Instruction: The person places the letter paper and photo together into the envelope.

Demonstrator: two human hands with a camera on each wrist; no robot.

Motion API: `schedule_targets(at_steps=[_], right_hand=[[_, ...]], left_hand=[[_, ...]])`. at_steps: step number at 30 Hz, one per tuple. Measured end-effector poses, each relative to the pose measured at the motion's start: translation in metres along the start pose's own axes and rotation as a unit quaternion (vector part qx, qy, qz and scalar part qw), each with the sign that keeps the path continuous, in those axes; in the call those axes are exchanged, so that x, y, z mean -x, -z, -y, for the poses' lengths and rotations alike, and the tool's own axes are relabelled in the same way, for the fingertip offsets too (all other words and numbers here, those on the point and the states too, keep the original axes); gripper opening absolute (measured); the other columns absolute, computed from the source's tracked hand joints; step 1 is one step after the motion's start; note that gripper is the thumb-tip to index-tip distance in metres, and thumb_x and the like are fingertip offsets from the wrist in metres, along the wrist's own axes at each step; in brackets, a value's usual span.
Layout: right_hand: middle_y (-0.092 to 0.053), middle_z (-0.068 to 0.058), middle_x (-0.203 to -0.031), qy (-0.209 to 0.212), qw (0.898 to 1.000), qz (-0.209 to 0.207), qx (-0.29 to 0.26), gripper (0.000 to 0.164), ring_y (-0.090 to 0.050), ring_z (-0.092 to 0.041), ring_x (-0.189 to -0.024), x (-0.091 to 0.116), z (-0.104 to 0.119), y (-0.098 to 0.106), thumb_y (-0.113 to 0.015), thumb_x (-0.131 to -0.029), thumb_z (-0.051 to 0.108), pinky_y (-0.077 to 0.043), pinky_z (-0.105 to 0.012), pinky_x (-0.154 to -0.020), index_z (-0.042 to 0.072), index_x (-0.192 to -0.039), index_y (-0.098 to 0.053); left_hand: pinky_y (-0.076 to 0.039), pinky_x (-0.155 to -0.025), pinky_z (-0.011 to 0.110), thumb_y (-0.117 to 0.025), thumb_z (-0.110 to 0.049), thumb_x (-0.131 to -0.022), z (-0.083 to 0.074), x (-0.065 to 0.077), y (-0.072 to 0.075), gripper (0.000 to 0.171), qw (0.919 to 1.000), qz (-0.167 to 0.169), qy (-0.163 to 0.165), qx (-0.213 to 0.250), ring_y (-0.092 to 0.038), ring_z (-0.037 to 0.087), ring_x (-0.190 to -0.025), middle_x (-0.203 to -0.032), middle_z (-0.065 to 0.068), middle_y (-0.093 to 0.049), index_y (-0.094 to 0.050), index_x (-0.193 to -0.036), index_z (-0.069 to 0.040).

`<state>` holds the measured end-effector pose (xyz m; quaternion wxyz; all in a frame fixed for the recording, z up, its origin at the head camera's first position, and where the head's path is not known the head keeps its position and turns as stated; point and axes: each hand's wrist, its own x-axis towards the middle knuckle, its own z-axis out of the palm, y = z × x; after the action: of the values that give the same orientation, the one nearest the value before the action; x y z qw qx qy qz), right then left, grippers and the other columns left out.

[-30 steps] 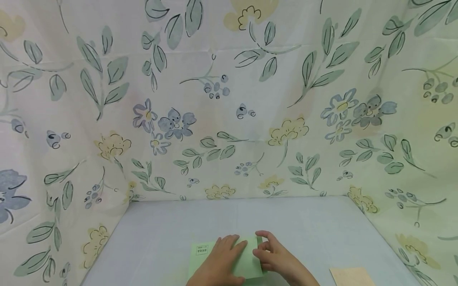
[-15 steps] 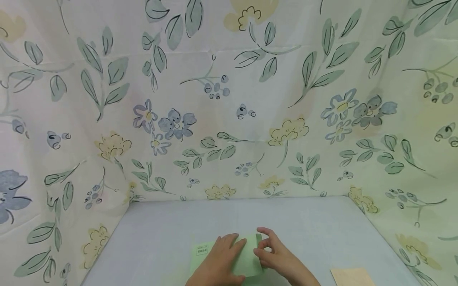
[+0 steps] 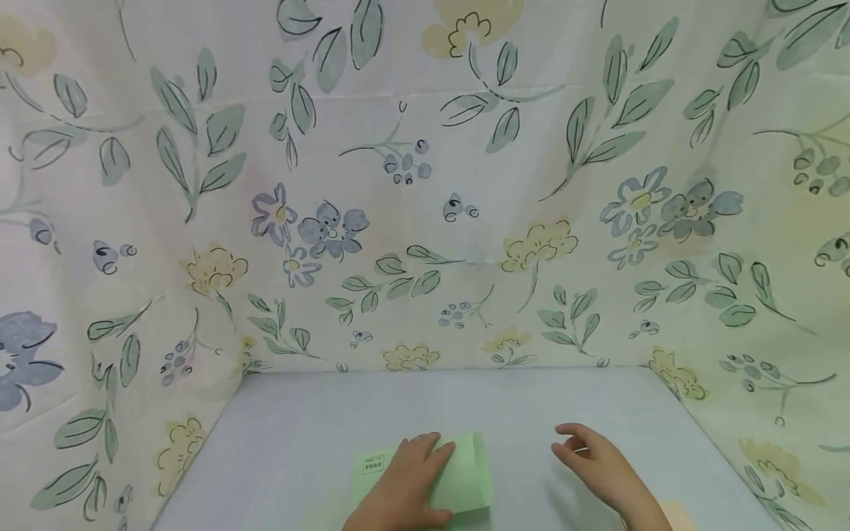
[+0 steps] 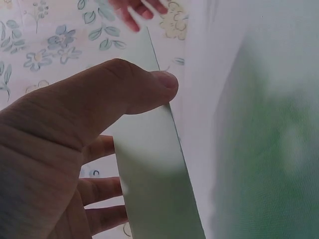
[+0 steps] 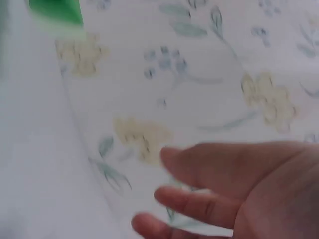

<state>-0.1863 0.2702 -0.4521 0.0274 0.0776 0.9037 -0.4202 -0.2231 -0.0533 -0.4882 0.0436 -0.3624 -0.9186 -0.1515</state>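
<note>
A light green paper envelope (image 3: 468, 479) stands out near the front middle of the table, with a small dark printed box at its upper left. A paler folded flap shows along its right end. My left hand (image 3: 408, 483) holds it across its width, the thumb (image 4: 149, 89) on the near side and the fingers on the far side. Well to the right of the envelope, my right hand (image 3: 591, 457) hovers over the table with loosely bent fingers and nothing between them. The right wrist view catches only a blurred green corner (image 5: 60, 10) of the envelope.
A beige sheet of paper (image 3: 677, 515) lies at the front right, partly covered by the right forearm. Floral fabric (image 3: 412, 184) hangs around the back and both sides of the pale table (image 3: 319, 413).
My right hand has let go of the envelope's right end and moved off to the right, over the beige sheet's side. The left hand keeps its hold in place.
</note>
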Motion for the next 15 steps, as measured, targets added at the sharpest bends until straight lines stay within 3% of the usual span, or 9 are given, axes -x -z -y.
schedule_targets(at_steps=[3, 7, 15], right_hand=[[-0.059, -0.005, -0.097, -0.025, 0.998, -0.024, 0.056, 0.067, -0.055, -0.02, -0.085, 0.003, -0.015, 0.02, -0.061, -0.083, 0.054, -0.048, -0.04, -0.071, 0.001, -0.124, -0.054], [-0.06, -0.014, -0.103, -0.047, 0.995, -0.018, 0.088, 0.082, -0.057, -0.03, -0.091, 0.005, -0.031, 0.04, -0.06, -0.079, 0.061, -0.048, -0.047, -0.075, -0.004, -0.127, -0.05], [-0.051, -0.035, -0.109, -0.091, 0.988, 0.004, 0.127, 0.099, -0.05, -0.05, -0.099, 0.007, -0.06, 0.057, -0.067, -0.068, 0.067, -0.046, -0.056, -0.076, -0.012, -0.124, -0.049]], left_hand=[[-0.026, -0.109, 0.048, -0.075, -0.047, -0.069, 0.001, 0.001, 0.0, 0.085, 1.0, -0.001, 0.001, -0.002, -0.034, 0.024, -0.131, -0.143, 0.008, -0.038, -0.041, -0.142, -0.019], [-0.026, -0.109, 0.048, -0.075, -0.047, -0.069, 0.002, 0.002, 0.0, 0.085, 1.0, -0.003, 0.006, -0.002, -0.034, 0.025, -0.131, -0.143, 0.009, -0.038, -0.041, -0.141, -0.019], [-0.025, -0.11, 0.047, -0.074, -0.048, -0.069, 0.004, 0.0, 0.001, 0.085, 0.9996, 0.018, 0.021, 0.011, -0.034, 0.024, -0.132, -0.144, 0.008, -0.038, -0.041, -0.142, -0.02]])
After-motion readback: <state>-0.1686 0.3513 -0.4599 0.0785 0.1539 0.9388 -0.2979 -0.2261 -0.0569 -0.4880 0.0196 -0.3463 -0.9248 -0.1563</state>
